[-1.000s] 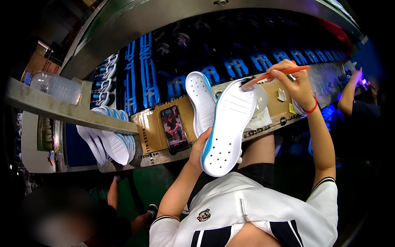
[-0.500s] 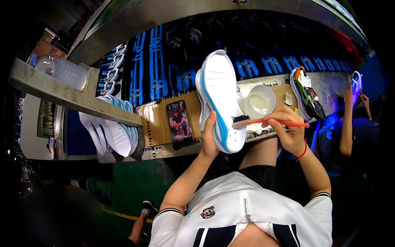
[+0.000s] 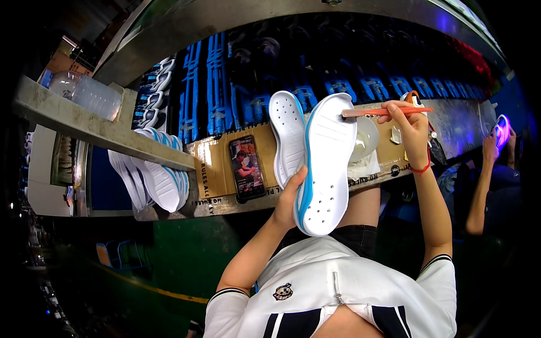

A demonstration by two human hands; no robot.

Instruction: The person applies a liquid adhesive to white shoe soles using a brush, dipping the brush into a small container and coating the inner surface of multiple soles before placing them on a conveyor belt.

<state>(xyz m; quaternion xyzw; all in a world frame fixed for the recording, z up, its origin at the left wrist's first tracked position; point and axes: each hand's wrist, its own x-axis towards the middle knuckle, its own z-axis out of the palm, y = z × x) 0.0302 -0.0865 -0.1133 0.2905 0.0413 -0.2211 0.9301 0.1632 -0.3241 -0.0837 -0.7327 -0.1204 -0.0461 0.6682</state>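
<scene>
My left hand (image 3: 288,198) grips a white shoe sole (image 3: 328,169) with a blue side band, tilted in front of me. Its small-holed end points toward my body. In my right hand (image 3: 410,121) is a brush (image 3: 389,112) with an orange-red handle, its bristles at the far end of the sole; contact with the surface looks likely. A second white sole (image 3: 285,132) shows just left of the first; what supports it is hidden. Partly covered by the held sole, a white bowl (image 3: 367,138) stands on the bench.
A smartphone (image 3: 246,168) lies on cardboard (image 3: 213,152). Stacked soles (image 3: 160,186) sit at left, below a metal bar (image 3: 107,130) and a plastic bottle (image 3: 93,97). Blue-and-black conveyor racks (image 3: 217,84) run behind. At right, a co-worker's hands (image 3: 491,149) hold a purple-lit shoe part.
The brush has moved from the near end of the sole to its far end. My left hand has brought the sole nearer and rightward, uncovering more of the second sole.
</scene>
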